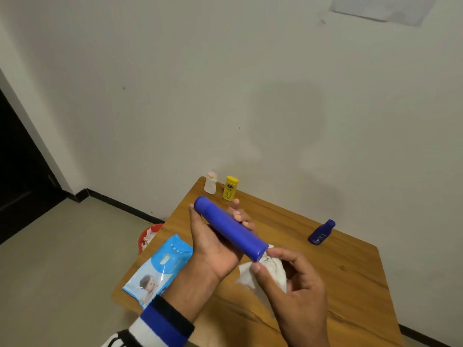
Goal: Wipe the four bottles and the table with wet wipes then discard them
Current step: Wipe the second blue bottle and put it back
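Observation:
My left hand (215, 244) holds a long blue bottle (229, 227) tilted above the wooden table (338, 284), fingers curled round its body. My right hand (293, 279) pinches a white wet wipe (274, 270) against the bottle's lower end. A small white bottle (211, 182) and a yellow bottle (230, 187) stand at the table's far corner. At the right side of the table a small dark blue bottle (322, 232) stands upright.
A light blue pack of wet wipes (160, 267) lies at the table's left edge. On the floor just left of the table sits a red bin (147, 235) with white wipes in it. A wall runs close behind the table.

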Demonstrator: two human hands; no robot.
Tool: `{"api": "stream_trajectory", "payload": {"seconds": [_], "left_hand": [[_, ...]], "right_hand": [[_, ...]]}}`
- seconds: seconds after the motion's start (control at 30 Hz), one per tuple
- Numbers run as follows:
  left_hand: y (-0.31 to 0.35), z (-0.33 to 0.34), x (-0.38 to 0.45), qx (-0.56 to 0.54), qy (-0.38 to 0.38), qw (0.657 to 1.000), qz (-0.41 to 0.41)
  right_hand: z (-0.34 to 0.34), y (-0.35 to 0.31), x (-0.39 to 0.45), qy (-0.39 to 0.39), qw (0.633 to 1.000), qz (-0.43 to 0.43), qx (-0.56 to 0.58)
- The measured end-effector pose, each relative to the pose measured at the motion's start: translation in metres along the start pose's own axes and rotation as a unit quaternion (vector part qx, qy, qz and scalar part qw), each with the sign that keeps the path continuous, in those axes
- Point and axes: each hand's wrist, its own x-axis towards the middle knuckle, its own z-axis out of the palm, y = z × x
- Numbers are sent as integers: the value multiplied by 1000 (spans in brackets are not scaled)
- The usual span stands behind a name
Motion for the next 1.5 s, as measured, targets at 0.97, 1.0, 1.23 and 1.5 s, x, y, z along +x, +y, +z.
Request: {"api": "stream_trajectory", "payload": {"seconds": [0.97, 1.0, 1.23, 1.5], "left_hand": [[6, 32, -12, -61, 51, 995, 66], [10, 33, -13, -54, 43, 995, 72], [-3, 29, -14, -6, 8, 1000, 2], [18, 21, -28, 146, -91, 985, 30]], "right_hand": [[-14, -15, 41, -56, 906, -239, -346], [-20, -19, 44, -42, 909, -232, -344], [7, -54, 34, -112, 871, -363, -311], [-23, -24, 41, -110, 921, -244, -283]]}}
